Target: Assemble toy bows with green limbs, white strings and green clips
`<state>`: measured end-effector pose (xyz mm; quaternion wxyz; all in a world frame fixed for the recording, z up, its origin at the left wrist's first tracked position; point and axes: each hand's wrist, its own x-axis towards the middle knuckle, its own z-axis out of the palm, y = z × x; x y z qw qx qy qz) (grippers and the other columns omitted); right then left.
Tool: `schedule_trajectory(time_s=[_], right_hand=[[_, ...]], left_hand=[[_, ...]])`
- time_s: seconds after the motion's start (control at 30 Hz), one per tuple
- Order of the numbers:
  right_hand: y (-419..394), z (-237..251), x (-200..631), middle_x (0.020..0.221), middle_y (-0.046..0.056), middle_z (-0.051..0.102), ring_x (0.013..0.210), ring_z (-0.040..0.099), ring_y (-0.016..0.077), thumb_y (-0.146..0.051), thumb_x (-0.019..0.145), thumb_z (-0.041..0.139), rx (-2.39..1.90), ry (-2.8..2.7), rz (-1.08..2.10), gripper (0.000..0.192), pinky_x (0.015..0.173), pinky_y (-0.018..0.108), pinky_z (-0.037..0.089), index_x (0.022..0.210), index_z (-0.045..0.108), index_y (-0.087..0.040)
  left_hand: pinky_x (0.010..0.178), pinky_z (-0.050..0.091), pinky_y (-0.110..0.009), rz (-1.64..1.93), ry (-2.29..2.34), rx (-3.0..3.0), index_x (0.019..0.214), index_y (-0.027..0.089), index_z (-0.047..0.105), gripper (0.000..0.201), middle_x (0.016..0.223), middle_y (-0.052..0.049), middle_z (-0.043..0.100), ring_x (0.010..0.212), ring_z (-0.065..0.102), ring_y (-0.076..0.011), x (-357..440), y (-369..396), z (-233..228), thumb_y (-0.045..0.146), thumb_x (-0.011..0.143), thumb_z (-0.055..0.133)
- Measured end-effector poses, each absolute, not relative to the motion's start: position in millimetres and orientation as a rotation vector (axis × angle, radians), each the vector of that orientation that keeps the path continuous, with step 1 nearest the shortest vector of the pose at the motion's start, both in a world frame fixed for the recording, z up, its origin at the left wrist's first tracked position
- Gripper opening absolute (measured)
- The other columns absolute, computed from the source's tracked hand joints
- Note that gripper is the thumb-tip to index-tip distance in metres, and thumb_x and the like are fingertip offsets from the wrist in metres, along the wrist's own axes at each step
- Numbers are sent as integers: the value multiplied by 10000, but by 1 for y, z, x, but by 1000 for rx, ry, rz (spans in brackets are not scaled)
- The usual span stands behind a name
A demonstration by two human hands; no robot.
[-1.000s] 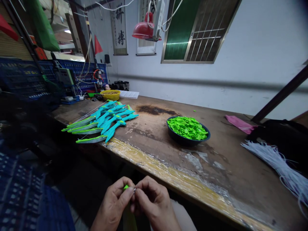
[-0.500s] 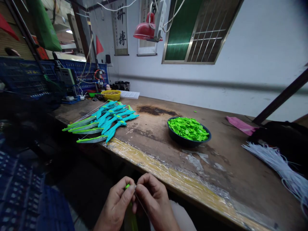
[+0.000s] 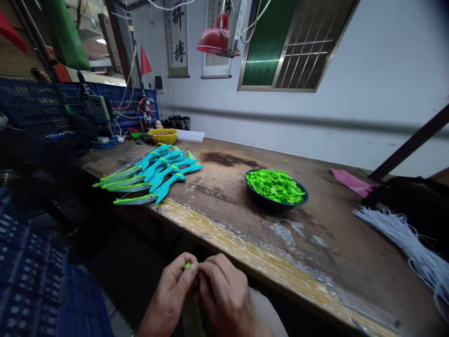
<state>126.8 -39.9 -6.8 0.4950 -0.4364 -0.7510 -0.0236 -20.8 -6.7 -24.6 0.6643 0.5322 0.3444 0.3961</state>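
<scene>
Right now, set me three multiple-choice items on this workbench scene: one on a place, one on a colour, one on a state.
1. Where does the dark round bowl of bright green plastic pieces stand?
A. on the worn wooden workbench, right of the teal and green toy bows
B. on the floor under the bench
C. on the window sill

2. What colour is the metal lamp shade hanging by the wall?
A. blue
B. red
C. white

3. What are the left hand and right hand doing?
A. resting flat on the bench
B. both reaching into the bowl
C. pinching a small green piece between them, below the bench edge

Answers: 1 A, the bowl sits on the benchtop with the bows to its left. 2 B, the shade is plainly red. 3 C, the fingertips meet around the green piece.
</scene>
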Motion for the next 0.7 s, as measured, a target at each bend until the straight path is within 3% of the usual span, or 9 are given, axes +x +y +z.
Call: schedule_trajectory(time_s=[0.2, 0.53, 0.7], right_hand=[[-37, 0, 122, 676, 15, 509, 618, 491, 152, -61, 939, 476, -1096, -1817, -110, 230, 561, 270, 394, 765, 471, -211], [-45, -4, 127, 679, -10, 535, 616, 537, 135, -66, 909, 493, -1081, -1654, 27, 172, 567, 250, 388, 831, 480, -218], [-49, -2, 129, 794, 24, 628, 726, 622, 155, -109, 936, 524, -1096, -1695, 217, 107, 636, 253, 470, 913, 550, -210]], left_hand=[[655, 421, -224, 914, 801, 1240, 857, 174, 568, 315, 776, 1, 458, 735, 432, -144, -22, -6, -25, 466, 975, 564], [584, 387, -214, 901, 743, 1181, 808, 178, 559, 333, 679, 13, 509, 623, 464, -119, -16, -8, -18, 467, 973, 574], [600, 394, -214, 900, 753, 1191, 818, 178, 553, 322, 720, 16, 484, 664, 443, -121, -18, -9, -18, 457, 978, 572]])
